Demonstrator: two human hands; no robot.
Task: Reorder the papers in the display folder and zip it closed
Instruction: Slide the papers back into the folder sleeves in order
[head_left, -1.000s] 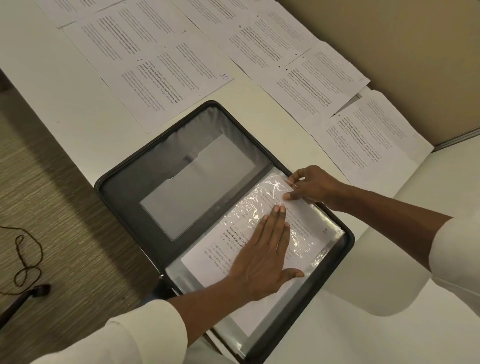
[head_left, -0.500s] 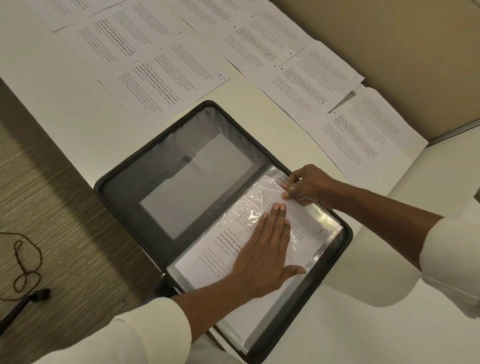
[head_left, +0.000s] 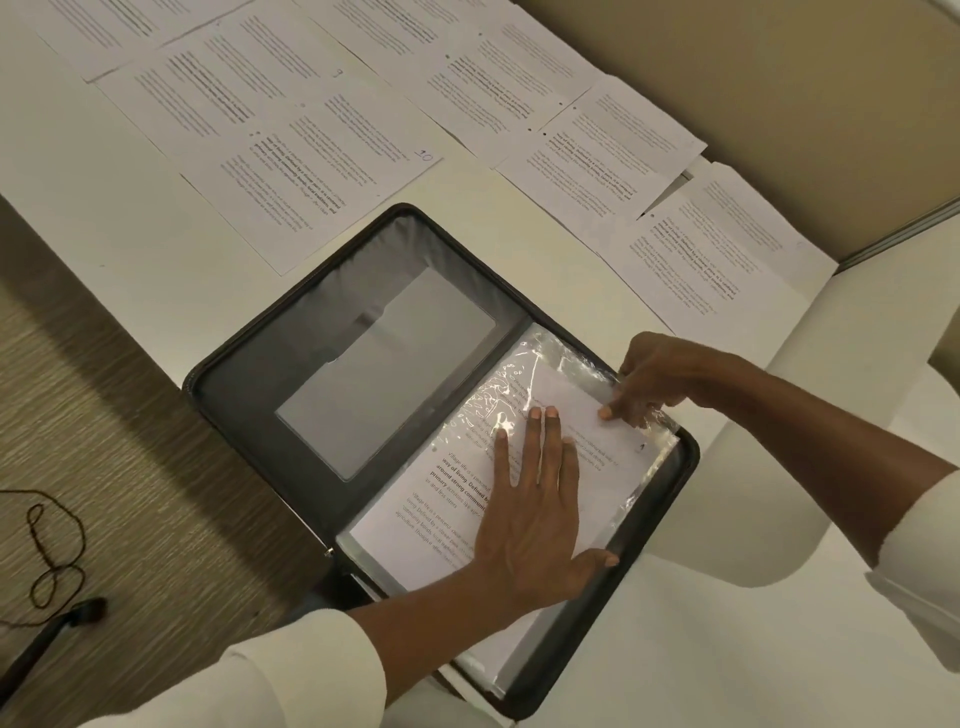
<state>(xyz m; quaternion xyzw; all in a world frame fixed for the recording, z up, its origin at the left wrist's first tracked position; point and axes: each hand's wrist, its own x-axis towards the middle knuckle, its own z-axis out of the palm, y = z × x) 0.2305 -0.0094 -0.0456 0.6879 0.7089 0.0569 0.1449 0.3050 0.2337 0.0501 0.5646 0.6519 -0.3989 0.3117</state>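
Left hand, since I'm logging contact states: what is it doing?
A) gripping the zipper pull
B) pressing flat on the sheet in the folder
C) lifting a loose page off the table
B: the left hand lies flat, fingers straight, on the sheet inside the open folder.

White table (head_left: 130, 223). Printed sheets (head_left: 597, 150) lie flat on it in overlapping rows, along the far edge and out toward the far right corner. The nearest sheet (head_left: 322, 176) (hand-marked "10") lies just beyond the open zip folder (head_left: 322, 374). The folder lies flat with its left corner at the table's left edge; can't tell if it overhangs.
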